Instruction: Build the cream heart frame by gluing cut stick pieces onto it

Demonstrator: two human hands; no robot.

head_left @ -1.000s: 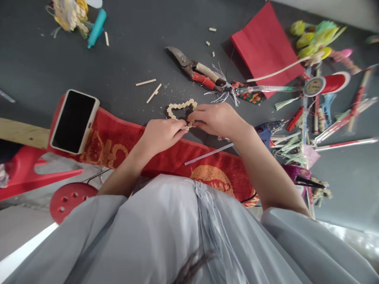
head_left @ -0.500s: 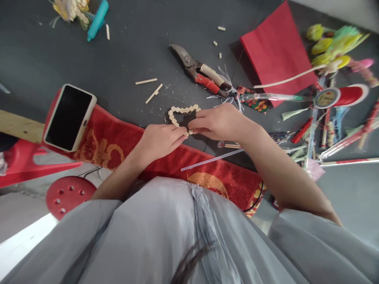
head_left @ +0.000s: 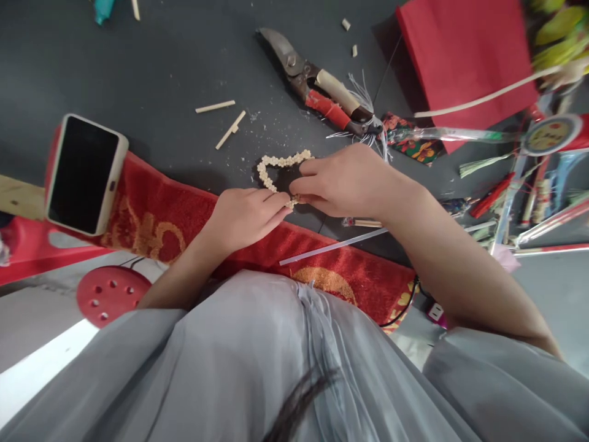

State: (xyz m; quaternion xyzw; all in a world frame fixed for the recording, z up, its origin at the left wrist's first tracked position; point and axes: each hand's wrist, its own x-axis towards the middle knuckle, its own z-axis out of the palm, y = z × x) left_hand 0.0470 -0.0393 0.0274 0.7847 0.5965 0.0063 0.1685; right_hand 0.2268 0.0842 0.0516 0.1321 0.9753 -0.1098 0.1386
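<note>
A small heart-shaped loop of cream beads lies on the dark table, partly under my fingers. My left hand pinches the loop's near tip with fingers closed. From the right, my right hand meets it, its fingers pressed together on the same tip and covering the loop's right side. Both hands touch at the fingertips just beyond a red embroidered cloth along the table's near edge.
Pruning shears lie beyond the hands. A phone rests on the cloth at left. Red paper, coloured sticks and tassels crowd the right. Short wooden sticks and a clear rod lie nearby. A red stool stands below left.
The view has drifted closer and leftward, so the shears, red paper and clutter shifted up and right. Both hands stay pinched on the bead loop with barely any movement.
</note>
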